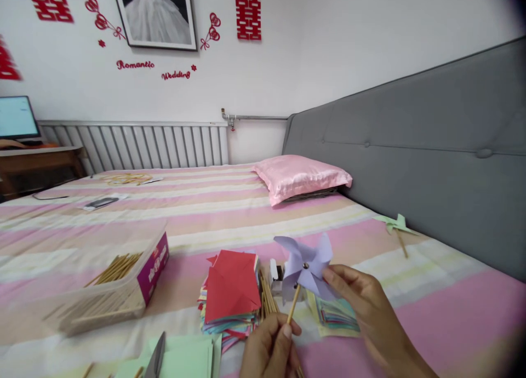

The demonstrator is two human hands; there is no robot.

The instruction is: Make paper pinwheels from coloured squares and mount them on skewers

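Note:
A lilac paper pinwheel [306, 265] on a thin wooden stick is held up over the bed. My left hand [269, 349] is closed round the bottom of the stick at the lower middle. My right hand [365, 312] touches the pinwheel's right-hand blade with its fingertips. Just behind lie a stack of coloured paper squares with a red folded sheet [230, 290] on top and some loose wooden sticks [267, 298].
A clear plastic box of wooden sticks [110, 282] sits at the left. Pale green paper and scissors [158, 356] lie at the bottom edge. A green pinwheel [396, 224] rests by the grey headboard [431, 148]. A pink pillow [302, 175] lies further back.

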